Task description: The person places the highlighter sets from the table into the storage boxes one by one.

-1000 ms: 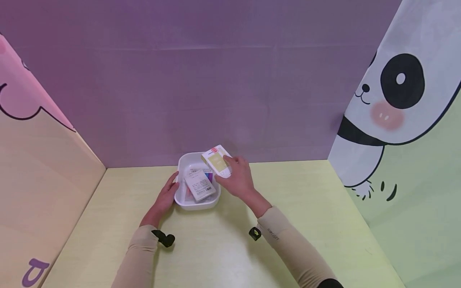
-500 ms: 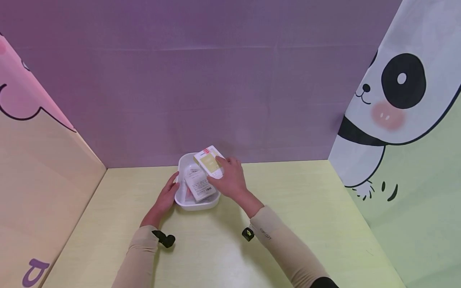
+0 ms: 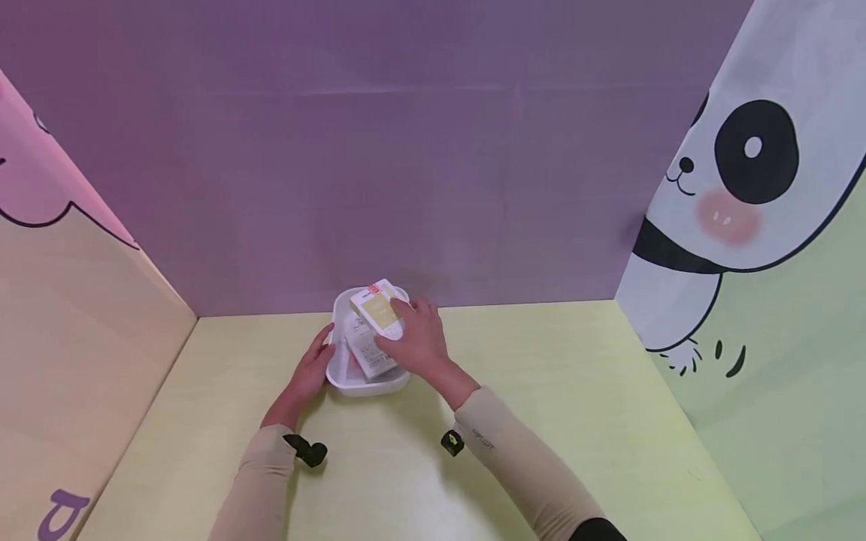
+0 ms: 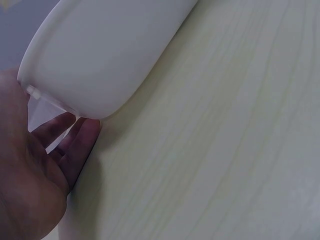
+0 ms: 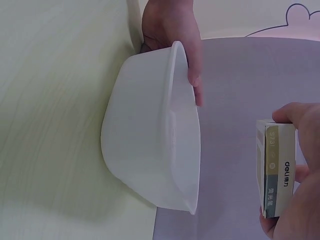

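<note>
My left hand (image 3: 310, 373) grips the left rim of a white plastic tub (image 3: 367, 389); in the right wrist view its thumb lies over the rim. Fingertips touch the tub's underside corner in the left wrist view. Above the tub, my right hand (image 3: 418, 344) holds a white and yellow highlighter box (image 3: 376, 308) by its edges. That box, marked "deli" in the right wrist view, is tilted and apart from the rim. Inside the tub lies a white printed box (image 3: 367, 355), partly covered by the highlighter box in the head view.
The tub stands on a pale wood-grain table (image 3: 379, 481), close to the purple back wall (image 3: 433, 188). Printed side panels rise left and right, the right one with a panda (image 3: 758, 165).
My right hand has carried the highlighter box leftward and slightly down, from the tub's right rim to over its middle. The left hand keeps its place on the rim.
</note>
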Demonstrator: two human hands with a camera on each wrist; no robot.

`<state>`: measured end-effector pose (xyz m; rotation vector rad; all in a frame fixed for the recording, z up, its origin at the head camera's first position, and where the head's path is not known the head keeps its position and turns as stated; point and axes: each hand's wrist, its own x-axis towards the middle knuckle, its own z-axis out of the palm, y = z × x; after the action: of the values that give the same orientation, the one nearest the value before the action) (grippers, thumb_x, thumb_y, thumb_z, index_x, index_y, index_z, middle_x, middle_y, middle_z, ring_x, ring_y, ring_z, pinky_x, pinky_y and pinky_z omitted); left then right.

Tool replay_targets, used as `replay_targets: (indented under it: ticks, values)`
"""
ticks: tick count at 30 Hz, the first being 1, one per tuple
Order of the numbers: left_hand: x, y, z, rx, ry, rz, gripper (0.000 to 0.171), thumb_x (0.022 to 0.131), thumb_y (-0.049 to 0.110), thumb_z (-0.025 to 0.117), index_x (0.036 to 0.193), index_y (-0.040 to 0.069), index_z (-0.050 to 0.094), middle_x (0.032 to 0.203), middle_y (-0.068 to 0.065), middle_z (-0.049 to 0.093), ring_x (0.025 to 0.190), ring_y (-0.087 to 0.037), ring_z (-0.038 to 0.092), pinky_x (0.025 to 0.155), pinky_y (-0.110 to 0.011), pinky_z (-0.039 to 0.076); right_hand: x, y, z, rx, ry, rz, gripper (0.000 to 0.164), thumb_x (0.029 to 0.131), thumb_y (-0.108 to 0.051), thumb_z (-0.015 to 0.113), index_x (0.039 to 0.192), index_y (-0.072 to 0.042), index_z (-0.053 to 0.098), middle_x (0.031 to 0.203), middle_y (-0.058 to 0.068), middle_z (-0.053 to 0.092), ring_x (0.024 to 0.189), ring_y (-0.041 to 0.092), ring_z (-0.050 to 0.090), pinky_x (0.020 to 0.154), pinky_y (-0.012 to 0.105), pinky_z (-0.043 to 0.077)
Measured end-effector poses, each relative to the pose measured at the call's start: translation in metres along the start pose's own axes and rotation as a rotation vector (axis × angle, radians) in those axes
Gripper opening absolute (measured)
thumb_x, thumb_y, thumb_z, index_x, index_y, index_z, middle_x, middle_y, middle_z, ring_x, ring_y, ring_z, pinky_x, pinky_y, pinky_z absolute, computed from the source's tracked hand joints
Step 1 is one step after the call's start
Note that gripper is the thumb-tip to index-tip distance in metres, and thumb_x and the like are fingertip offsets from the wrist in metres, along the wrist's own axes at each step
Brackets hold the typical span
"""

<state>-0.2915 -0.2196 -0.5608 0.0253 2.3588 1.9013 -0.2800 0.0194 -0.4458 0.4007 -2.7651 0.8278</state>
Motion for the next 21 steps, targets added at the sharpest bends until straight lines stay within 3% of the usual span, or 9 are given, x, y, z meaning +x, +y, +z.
replay_targets:
  ticks: [9,14,21]
  values:
    - [0.000,0.000,-0.001,0.000,-0.002,-0.002,0.053,0.107,0.031,0.036,0.156,0.028,0.018,0.149,-0.026,0.032,0.131,-0.038,0.038,0.106,-0.050,0.030,0.003,-0.005,0.012,-0.037,-0.005,-0.006,0.069,0.078,-0.046,0.074,0.137,-0.017,0.056,0.125,0.011,0.054,0.111,0.026,0.047,0.090,0.039,0.042]
    - [-0.004,0.008,0.000,-0.006,-0.012,0.002,0.053,0.107,0.026,0.036,0.157,0.023,0.018,0.147,-0.028,0.034,0.128,-0.040,0.040,0.106,-0.050,0.031,0.001,-0.009,0.018,-0.070,-0.020,-0.003,0.069,0.078,-0.047,0.072,0.137,-0.017,0.055,0.122,0.010,0.054,0.108,0.025,0.048,0.089,0.037,0.042]
    - [-0.003,0.003,-0.001,-0.017,-0.013,0.022,0.052,0.107,0.028,0.035,0.156,0.025,0.018,0.146,-0.027,0.037,0.125,-0.039,0.044,0.102,-0.046,0.036,0.002,-0.007,0.027,-0.104,-0.062,0.020,0.069,0.080,-0.050,0.071,0.139,-0.017,0.053,0.124,0.008,0.052,0.110,0.024,0.046,0.090,0.037,0.041]
